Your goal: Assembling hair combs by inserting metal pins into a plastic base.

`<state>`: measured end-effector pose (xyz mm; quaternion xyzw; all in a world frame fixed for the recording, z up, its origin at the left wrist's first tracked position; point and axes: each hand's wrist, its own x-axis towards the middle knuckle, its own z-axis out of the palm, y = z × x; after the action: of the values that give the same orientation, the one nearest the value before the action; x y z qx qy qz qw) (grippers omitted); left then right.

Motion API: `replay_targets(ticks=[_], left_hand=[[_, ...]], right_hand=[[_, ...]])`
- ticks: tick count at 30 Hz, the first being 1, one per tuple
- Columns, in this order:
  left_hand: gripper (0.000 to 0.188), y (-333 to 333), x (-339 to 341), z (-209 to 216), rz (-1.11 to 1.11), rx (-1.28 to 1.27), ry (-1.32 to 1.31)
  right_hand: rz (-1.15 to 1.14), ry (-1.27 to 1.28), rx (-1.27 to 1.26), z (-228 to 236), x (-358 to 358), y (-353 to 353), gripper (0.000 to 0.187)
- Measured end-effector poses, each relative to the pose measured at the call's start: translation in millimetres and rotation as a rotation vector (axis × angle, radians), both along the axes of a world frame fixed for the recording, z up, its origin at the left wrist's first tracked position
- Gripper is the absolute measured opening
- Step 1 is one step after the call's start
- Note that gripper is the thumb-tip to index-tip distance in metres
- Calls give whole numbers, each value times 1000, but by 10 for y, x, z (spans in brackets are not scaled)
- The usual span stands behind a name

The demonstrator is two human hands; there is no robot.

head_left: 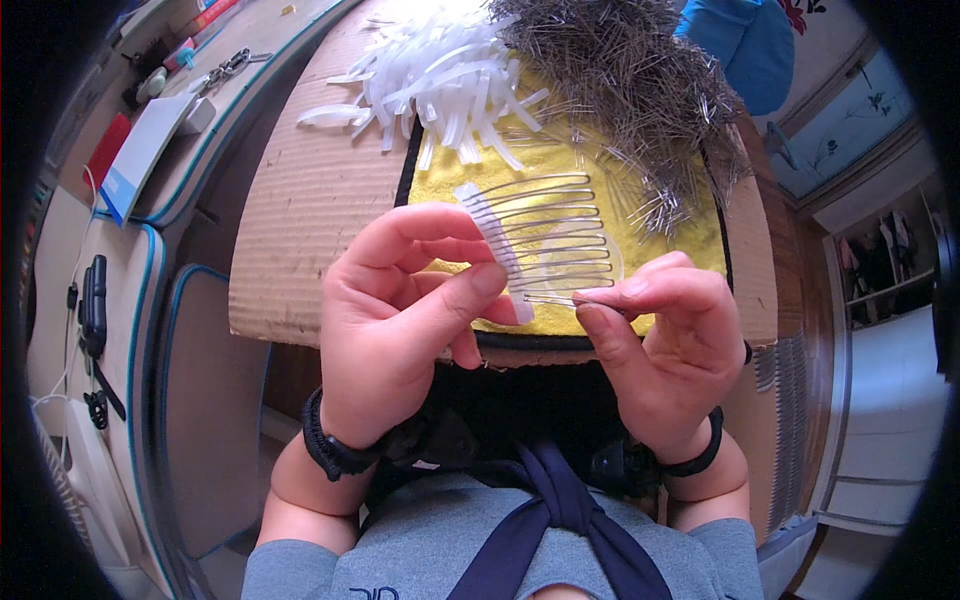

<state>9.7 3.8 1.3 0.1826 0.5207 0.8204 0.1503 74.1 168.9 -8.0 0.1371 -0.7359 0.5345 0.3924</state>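
Covering the cardboard sheet (pixel 280 230): yellow cloth (pixel 692 235) with black edging, reaching from the centre toward 12 o'clock.
Room: pale desk (pixel 240 82) with blue edging at 10 o'clock; white shelving (pixel 880 395) toward 3 and 4; blue fabric (pixel 745 50) between 1 and 2.
Plastic strips (pixel 430 75): translucent white, narrow, slightly curved, loosely heaped between 11 and 12.
Pin pile (pixel 620 80): thin, shiny grey wire, tangled, at 1 o'clock.
Wire comb (pixel 499 245): near the centre, a translucent strip with long metal prongs pointing toward 3 o'clock.
Left hand (pixel 395 290): half curled, grasping the comb's strip between thumb and fingers.
Right hand (pixel 675 325): thumb and forefinger pinching a wire pin (pixel 550 299), its tips at the strip's 5 o'clock end; whether they enter it, one cannot tell.
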Motion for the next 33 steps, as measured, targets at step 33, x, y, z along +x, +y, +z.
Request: replay_targets(ticks=[33], left_hand=[[23,-270,-89,-151,-188,-152,198]], right_hand=[[-454,-470,339,194,68,801,15]])
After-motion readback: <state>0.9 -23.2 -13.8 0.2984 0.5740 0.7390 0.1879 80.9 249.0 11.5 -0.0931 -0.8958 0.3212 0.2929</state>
